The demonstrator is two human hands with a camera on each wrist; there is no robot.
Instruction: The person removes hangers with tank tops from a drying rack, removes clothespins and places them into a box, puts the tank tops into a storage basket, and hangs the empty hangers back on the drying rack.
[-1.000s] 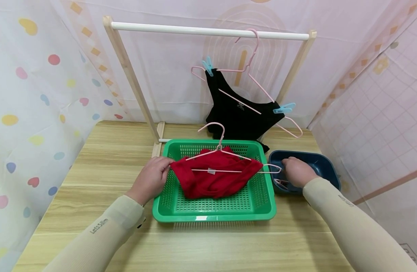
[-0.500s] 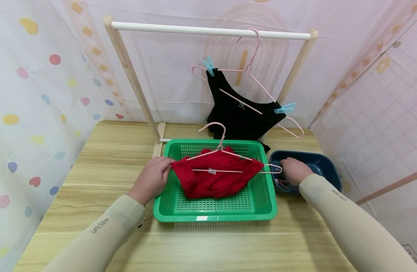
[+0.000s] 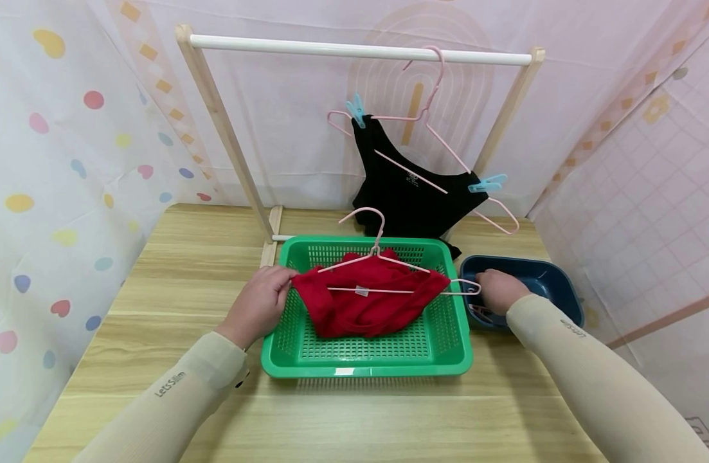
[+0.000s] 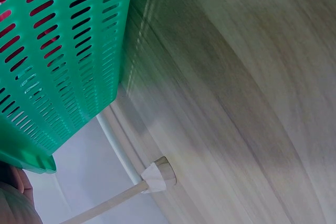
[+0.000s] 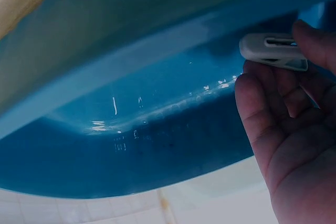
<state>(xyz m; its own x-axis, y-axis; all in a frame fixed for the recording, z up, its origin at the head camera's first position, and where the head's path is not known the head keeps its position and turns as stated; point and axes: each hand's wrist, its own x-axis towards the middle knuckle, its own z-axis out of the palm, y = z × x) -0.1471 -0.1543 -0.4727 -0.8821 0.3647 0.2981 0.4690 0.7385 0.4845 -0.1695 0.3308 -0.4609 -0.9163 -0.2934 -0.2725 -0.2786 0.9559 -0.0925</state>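
At the green basket's left rim, my left hand point(image 3: 258, 303) pinches one shoulder of a red garment point(image 3: 366, 308). A pink hanger point(image 3: 378, 242) runs through the garment, its hook pointing up and its right end reaching past the rim. My right hand point(image 3: 502, 292) is down in the dark blue basin point(image 3: 556, 289). In the right wrist view, a pale clothespin point(image 5: 273, 51) lies between its thumb and fingers. The left wrist view catches mostly the outside of the basket point(image 4: 63, 51), with only part of a hand at the lower left corner.
Behind the basket point(image 3: 366, 372), a wooden rack with a white rail point(image 3: 308, 48) carries a black top point(image 3: 412, 199) on another pink hanger point(image 3: 432, 96). Light blue clothespins point(image 3: 487, 184) clip its shoulders. More clothespins point(image 3: 479, 313) lie in the basin's near left corner.
My right hand has shifted slightly left within the basin. The left hand keeps its hold on the red garment, and the view has moved a little.
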